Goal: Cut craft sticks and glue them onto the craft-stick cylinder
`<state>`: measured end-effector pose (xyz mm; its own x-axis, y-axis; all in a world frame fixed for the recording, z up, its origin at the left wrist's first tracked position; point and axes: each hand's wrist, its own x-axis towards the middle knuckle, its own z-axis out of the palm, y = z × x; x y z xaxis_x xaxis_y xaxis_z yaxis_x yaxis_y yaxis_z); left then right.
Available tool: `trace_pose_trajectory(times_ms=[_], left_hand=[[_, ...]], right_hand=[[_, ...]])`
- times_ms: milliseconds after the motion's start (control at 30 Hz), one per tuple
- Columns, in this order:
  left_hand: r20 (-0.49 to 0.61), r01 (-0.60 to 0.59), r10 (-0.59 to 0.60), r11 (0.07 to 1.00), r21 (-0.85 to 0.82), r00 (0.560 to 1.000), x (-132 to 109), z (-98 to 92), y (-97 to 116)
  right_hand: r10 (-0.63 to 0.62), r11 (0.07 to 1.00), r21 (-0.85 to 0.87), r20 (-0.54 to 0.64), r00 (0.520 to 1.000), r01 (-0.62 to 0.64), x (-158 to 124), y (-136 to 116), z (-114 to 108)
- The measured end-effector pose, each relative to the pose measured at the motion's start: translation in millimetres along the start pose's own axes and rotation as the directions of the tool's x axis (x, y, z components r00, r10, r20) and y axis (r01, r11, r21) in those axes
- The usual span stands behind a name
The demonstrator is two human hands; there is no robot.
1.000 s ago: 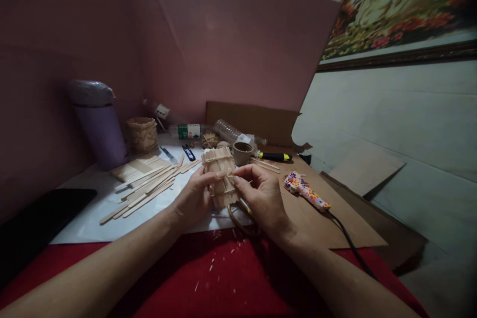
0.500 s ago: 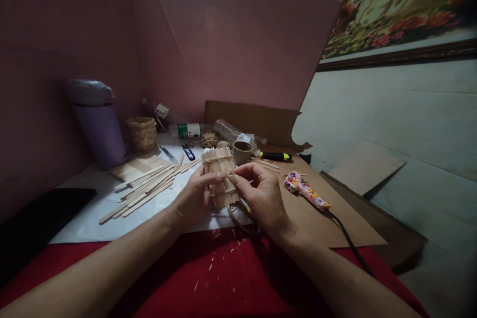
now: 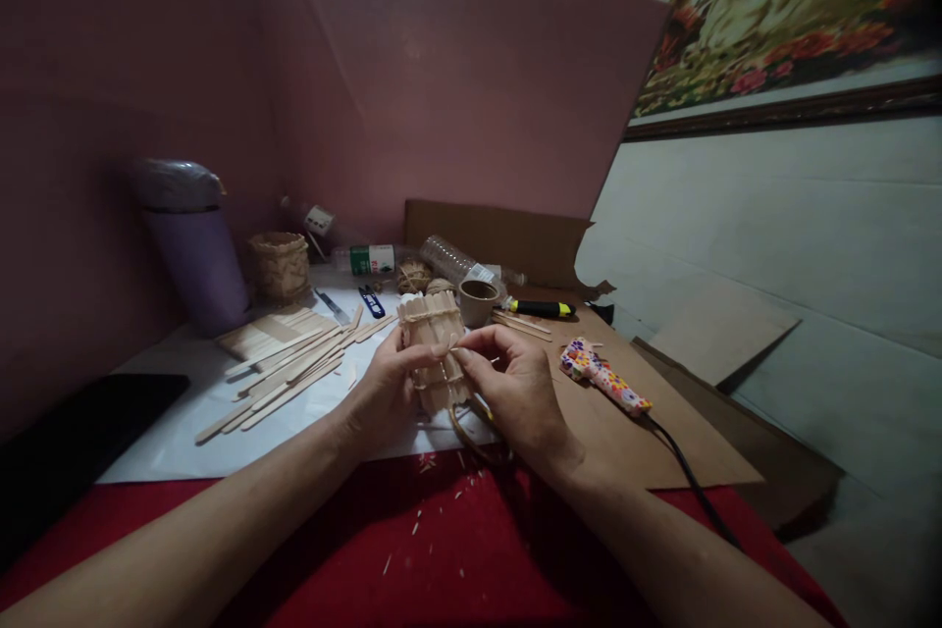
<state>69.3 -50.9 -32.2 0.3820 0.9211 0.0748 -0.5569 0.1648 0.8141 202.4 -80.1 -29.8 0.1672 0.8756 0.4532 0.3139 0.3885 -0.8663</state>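
A small cup-shaped holder of upright craft sticks (image 3: 434, 326), bound with twine near its top and lower down, is held tilted above the table's front edge. My left hand (image 3: 387, 383) grips it from the left, thumb across its front. Against its right side, my right hand (image 3: 515, 388) pinches a thin pale strand or sliver, too small to make out surely, between thumb and forefinger. Below the right fingers is a curved yellowish-brown handle (image 3: 471, 437), perhaps of scissors, partly hidden by the hand.
Loose craft sticks (image 3: 287, 378) lie left on white paper. A twine-wrapped pot (image 3: 280, 265), purple tumbler (image 3: 195, 255), plastic bottles (image 3: 452, 257), twine ball (image 3: 414, 276), grey cup (image 3: 478, 302) and yellow-black cutter (image 3: 543, 308) stand or lie behind. A flowered glue gun (image 3: 603, 378) rests on cardboard at right.
Both hands keep nearly the same place around the stick holder. The right fingertips have shifted very slightly up and left.
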Motion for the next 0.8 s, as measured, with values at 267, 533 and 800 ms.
trace_pose_trajectory(times_ms=[267, 533, 800], left_hand=[[-0.013, 0.006, -0.006, 1.0, 0.014, 1.0, -1.3, 2.1, 1.6], [0.013, -0.053, 0.052, 0.998, 0.019, 0.999, 3.3, -4.3, -3.0], [-0.024, -0.071, 0.071, 0.997, -0.007, 0.997, 6.3, -6.5, -3.4]], right_hand=[[-0.015, 0.999, -0.044, 0.009, 1.0, 0.015, 1.5, 1.5, -0.9], [0.06, 0.995, 0.082, 0.019, 0.998, -0.062, 11.6, 4.9, -2.8], [0.072, 0.984, 0.164, -0.041, 0.997, -0.064, 9.7, 4.9, -0.4]])
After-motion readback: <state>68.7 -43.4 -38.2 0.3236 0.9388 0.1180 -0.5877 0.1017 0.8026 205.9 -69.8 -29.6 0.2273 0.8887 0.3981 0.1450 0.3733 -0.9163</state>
